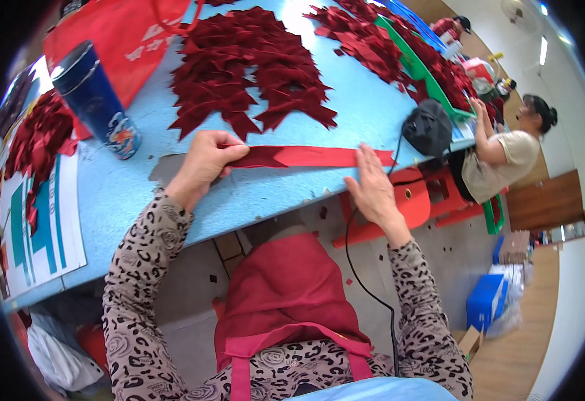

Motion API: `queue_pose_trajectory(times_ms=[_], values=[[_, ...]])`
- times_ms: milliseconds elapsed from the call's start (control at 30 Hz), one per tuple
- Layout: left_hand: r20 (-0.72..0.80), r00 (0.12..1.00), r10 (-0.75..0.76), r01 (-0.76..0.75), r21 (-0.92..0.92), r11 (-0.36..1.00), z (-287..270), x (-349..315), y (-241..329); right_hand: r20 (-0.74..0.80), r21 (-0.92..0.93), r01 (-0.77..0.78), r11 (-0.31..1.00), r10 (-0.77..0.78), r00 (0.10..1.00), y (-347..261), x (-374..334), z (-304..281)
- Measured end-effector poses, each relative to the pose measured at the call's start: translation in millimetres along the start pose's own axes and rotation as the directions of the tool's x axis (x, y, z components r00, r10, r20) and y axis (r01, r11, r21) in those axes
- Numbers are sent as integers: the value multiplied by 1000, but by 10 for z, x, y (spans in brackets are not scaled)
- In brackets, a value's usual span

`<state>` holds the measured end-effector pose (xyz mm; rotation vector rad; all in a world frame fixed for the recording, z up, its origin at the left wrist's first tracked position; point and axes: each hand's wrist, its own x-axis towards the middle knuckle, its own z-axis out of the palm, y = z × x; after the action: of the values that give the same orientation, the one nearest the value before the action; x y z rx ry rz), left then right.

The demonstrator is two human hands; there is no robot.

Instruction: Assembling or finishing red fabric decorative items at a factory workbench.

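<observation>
A strip of red ribbon (312,157) lies stretched across the light blue table near its front edge, with a darker, notched-looking layer at its left part. My left hand (202,164) pinches the ribbon's left end between thumb and fingers. Flat fingers of my right hand (374,187) rest on the ribbon close to its right end, stretched out rather than wrapped round it. Just beyond the ribbon, dark red ribbon bows (215,73) are heaped in two rows.
A blue tumbler (95,97) and a red bag (115,50) stand at the left, beside a printed sheet (45,224). To the right are a black bundle (428,127) with a cable, a green tray (416,67) of red pieces, and a red stool (399,204). A co-worker (506,154) sits beyond.
</observation>
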<state>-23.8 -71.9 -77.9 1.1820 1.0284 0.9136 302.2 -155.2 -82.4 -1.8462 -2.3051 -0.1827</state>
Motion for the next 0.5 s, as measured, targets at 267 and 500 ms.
queue_pose_trajectory(times_ms=[267,500], values=[[12,1000,-14,14,-8,1000,-272,-227,-13,-47,-69,-65,995,62,997,-90,-32,18],[36,999,3,-3,-15,1000,-347,-254,-32,-55,25,190,981,-188,981,-1029,157,-91]])
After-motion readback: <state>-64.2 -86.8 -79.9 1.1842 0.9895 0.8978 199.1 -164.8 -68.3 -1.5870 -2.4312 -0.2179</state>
